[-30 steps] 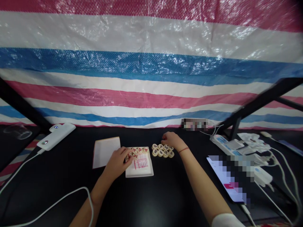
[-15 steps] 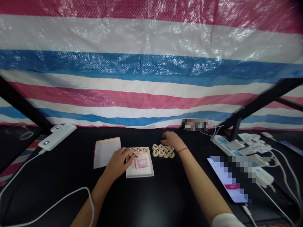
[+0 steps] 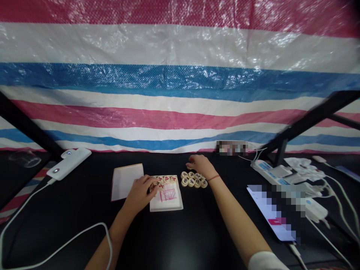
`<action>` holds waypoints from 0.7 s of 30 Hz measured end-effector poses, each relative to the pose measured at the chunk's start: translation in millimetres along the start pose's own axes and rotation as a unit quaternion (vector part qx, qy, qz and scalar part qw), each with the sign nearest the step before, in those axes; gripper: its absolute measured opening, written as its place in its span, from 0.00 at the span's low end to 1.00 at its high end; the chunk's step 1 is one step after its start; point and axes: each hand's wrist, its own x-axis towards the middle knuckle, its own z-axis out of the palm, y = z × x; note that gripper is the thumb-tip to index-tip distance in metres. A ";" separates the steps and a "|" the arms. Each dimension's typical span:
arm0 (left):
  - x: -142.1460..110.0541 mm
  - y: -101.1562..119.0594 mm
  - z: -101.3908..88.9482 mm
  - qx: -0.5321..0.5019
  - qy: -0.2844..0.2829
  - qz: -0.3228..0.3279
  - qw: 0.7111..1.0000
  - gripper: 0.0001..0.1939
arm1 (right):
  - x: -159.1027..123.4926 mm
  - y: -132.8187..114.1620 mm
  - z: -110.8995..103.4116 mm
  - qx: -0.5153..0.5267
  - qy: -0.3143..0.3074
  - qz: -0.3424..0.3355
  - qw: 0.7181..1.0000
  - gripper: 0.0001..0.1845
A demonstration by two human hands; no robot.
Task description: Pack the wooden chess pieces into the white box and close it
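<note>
My left hand point(image 3: 144, 187) is at the left side of a shallow white box point(image 3: 166, 204), thumb and fingers closed around a round Chinese chess piece point(image 3: 154, 184). Inside the box, several red-marked pieces point(image 3: 166, 179) line the far edge, and pink lines show on its floor. Over to the right, my right hand point(image 3: 201, 165) reaches past a two-row group of dark-marked pieces point(image 3: 194, 183), several of them stacked. Its fingers are bent down just beyond that group, pinching what looks like another piece, mostly covered by the fingertips.
A white box lid point(image 3: 126, 182) lies left of the box. At the far left are a white power bank point(image 3: 70, 163) with a looping cable and a clear cup point(image 3: 28, 159). A phone point(image 3: 270, 213) and a power strip point(image 3: 272, 174) with plugs lie right. Striped sheeting point(image 3: 174, 112) hangs behind.
My right hand has shifted slightly left and away from me, beyond the dark-marked pieces, and a pale edge now shows beneath its fingertips. My left hand has hardly moved.
</note>
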 end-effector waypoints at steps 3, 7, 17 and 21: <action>-0.3 -0.1 0.7 0.003 0.002 0.001 1.000 0.10 | -3.2 -1.9 0.3 0.003 -0.001 0.007 1.000 0.15; -0.2 -0.4 2.8 0.032 0.038 -0.001 0.999 0.10 | -3.6 -4.2 1.0 0.007 0.002 0.004 1.000 0.10; 29.0 29.1 12.0 -0.061 0.047 0.063 0.995 0.21 | -53.7 -49.8 -7.0 0.331 0.042 -0.159 0.929 0.15; 28.0 37.8 22.3 -0.079 0.047 0.043 0.995 0.17 | -70.5 -55.8 14.3 0.476 -0.011 -0.146 0.867 0.19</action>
